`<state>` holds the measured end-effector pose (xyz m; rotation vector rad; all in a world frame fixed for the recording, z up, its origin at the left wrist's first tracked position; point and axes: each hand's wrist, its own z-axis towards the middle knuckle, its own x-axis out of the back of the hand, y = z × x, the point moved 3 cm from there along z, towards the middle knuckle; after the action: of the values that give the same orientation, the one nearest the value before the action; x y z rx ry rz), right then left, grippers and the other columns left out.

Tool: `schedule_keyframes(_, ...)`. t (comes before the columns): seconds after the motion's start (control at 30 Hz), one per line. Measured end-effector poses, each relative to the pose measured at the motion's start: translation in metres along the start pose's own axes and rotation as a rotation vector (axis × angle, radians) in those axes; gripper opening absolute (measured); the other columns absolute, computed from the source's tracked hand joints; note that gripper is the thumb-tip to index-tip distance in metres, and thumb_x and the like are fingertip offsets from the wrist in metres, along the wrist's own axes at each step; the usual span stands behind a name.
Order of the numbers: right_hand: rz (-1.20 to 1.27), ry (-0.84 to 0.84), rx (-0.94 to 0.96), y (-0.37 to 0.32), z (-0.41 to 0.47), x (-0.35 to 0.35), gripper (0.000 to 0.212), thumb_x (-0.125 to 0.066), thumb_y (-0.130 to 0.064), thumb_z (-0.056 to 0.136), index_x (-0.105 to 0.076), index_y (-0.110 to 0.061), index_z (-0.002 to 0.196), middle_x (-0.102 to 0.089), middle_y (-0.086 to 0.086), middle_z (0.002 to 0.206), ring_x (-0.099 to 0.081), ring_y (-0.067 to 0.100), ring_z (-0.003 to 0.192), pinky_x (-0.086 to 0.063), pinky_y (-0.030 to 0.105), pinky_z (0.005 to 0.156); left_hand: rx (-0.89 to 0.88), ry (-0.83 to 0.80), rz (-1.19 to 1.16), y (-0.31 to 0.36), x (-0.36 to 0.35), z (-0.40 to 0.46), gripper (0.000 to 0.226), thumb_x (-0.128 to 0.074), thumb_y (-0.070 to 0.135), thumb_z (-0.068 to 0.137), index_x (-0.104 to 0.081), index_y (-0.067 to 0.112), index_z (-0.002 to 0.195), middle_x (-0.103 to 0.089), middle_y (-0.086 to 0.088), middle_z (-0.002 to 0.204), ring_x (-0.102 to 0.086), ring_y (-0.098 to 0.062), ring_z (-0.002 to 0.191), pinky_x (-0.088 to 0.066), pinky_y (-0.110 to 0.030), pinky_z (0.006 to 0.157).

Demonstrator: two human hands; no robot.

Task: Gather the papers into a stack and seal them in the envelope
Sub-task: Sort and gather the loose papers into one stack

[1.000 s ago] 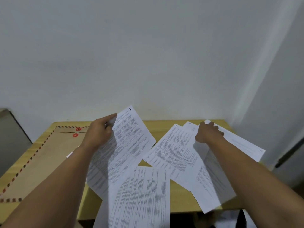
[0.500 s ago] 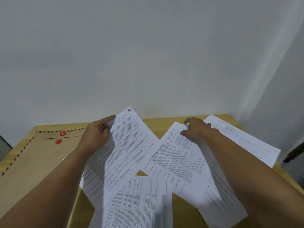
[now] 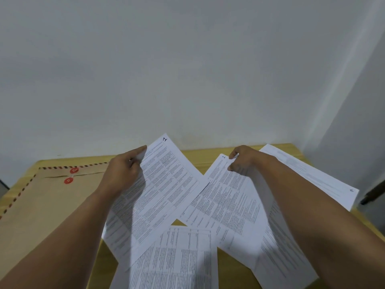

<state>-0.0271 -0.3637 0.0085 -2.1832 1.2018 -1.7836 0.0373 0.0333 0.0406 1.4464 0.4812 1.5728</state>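
Several printed white sheets lie scattered on a wooden table. My left hand grips the top left edge of the sheet marked 1, lifted off the table. My right hand pinches the top edge of the sheet marked 2. Another sheet lies at the front middle, partly under sheet 1. A further sheet lies at the far right, and one more sits under my right forearm. A large brown envelope with red string buttons lies at the left, its flap at the far end.
A white wall rises right behind the table, with a corner at the right. A dark object shows past the table's right edge. The envelope's striped border runs along the table's left edge.
My right hand has moved left from the far-right sheets to the top of sheet 2 and pinched it. My left hand keeps holding sheet 1. The view has shifted slightly.
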Motion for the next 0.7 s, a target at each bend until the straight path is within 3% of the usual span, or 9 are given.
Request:
schedule_keyframes(0.1, -0.021, -0.001, 0.026, 0.002, 0.002, -0.001, 0.029, -0.090, -0.021, 0.077, -0.070, -0.015, 0.097, -0.070, 0.002, 0.098, -0.065, 0.011, 0.080, -0.052, 0.025, 0.066, 0.000, 0.002, 0.044, -0.001, -0.001, 0.001, 0.051, -0.050, 0.004, 0.099, -0.063, 0.036, 0.137, -0.067, 0.017, 0.126, -0.061, -0.002, 0.119, -0.051, -0.031, 0.096)
schedule_keyframes(0.13, -0.032, 0.012, 0.017, 0.004, 0.003, -0.002, 0.027, -0.091, -0.024, 0.072, -0.072, -0.014, 0.089, -0.074, 0.001, 0.091, -0.069, 0.014, 0.081, -0.056, 0.027, 0.072, 0.005, 0.004, 0.062, -0.001, -0.001, 0.001, 0.051, -0.050, 0.006, 0.099, -0.063, 0.039, 0.136, -0.068, 0.017, 0.126, -0.063, -0.003, 0.116, -0.053, -0.032, 0.095)
schedule_keyframes(0.2, -0.063, 0.037, 0.007, 0.007, 0.010, -0.002, 0.047, -0.087, -0.044, 0.051, -0.072, -0.016, 0.085, -0.077, -0.008, 0.084, -0.075, 0.020, 0.092, -0.059, 0.041, 0.092, 0.029, 0.007, 0.080, -0.003, -0.002, 0.002, 0.052, -0.050, 0.011, 0.099, -0.061, 0.046, 0.134, -0.071, 0.021, 0.119, -0.068, -0.010, 0.106, -0.057, -0.040, 0.093)
schedule_keyframes(0.27, -0.150, 0.043, 0.034, 0.000, 0.012, 0.001, 0.052, -0.084, -0.049, 0.047, -0.071, -0.024, 0.090, -0.072, -0.016, 0.092, -0.071, 0.020, 0.099, -0.045, 0.050, 0.107, 0.045, -0.001, 0.090, -0.006, -0.002, 0.001, 0.052, -0.050, 0.014, 0.098, -0.060, 0.053, 0.131, -0.073, 0.022, 0.105, -0.071, -0.021, 0.092, -0.059, -0.048, 0.088)
schedule_keyframes(0.33, -0.185, 0.070, 0.058, -0.013, 0.007, 0.004, 0.037, -0.087, -0.040, 0.066, -0.068, -0.030, 0.096, -0.067, -0.014, 0.103, -0.064, 0.018, 0.103, -0.031, 0.052, 0.113, 0.049, -0.010, 0.082, -0.005, -0.002, 0.003, 0.052, -0.050, 0.015, 0.098, -0.060, 0.055, 0.131, -0.075, 0.017, 0.104, -0.068, -0.019, 0.085, -0.058, -0.050, 0.088)
schedule_keyframes(0.43, -0.105, 0.158, 0.090, -0.021, 0.011, 0.005, 0.028, -0.080, -0.038, 0.083, -0.067, -0.029, 0.106, -0.068, -0.011, 0.110, -0.062, 0.020, 0.113, -0.032, 0.049, 0.112, 0.042, 0.006, 0.030, 0.002, -0.003, 0.004, 0.051, -0.049, 0.009, 0.099, -0.062, 0.043, 0.134, -0.068, 0.025, 0.122, -0.063, 0.005, 0.103, -0.055, -0.031, 0.095)
schedule_keyframes(0.53, -0.048, 0.120, 0.062, -0.017, 0.021, -0.008, 0.048, -0.079, -0.047, 0.084, -0.064, -0.030, 0.126, -0.063, -0.011, 0.128, -0.057, 0.021, 0.127, -0.035, 0.052, 0.115, 0.027, 0.020, 0.020, 0.006, -0.004, 0.006, 0.050, -0.048, 0.004, 0.100, -0.063, 0.034, 0.137, -0.063, 0.026, 0.125, -0.053, 0.028, 0.101, -0.044, -0.008, 0.088)
schedule_keyframes(0.6, -0.021, 0.094, 0.047, -0.012, 0.028, -0.012, 0.051, -0.080, -0.055, 0.073, -0.064, -0.036, 0.118, -0.060, -0.014, 0.129, -0.055, 0.019, 0.132, -0.035, 0.055, 0.116, 0.015, 0.018, 0.024, 0.007, -0.004, 0.007, 0.049, -0.049, 0.004, 0.100, -0.063, 0.033, 0.137, -0.063, 0.025, 0.127, -0.054, 0.026, 0.103, -0.043, -0.003, 0.083)
schedule_keyframes(0.7, 0.070, 0.047, 0.037, 0.001, 0.049, -0.018, 0.060, -0.075, -0.068, 0.041, -0.063, -0.037, 0.090, -0.066, -0.014, 0.119, -0.059, 0.020, 0.127, -0.038, 0.055, 0.115, 0.021, 0.006, 0.059, 0.001, -0.004, 0.008, 0.051, -0.050, 0.010, 0.099, -0.062, 0.046, 0.134, -0.066, 0.028, 0.124, -0.065, 0.003, 0.100, -0.057, -0.033, 0.091)
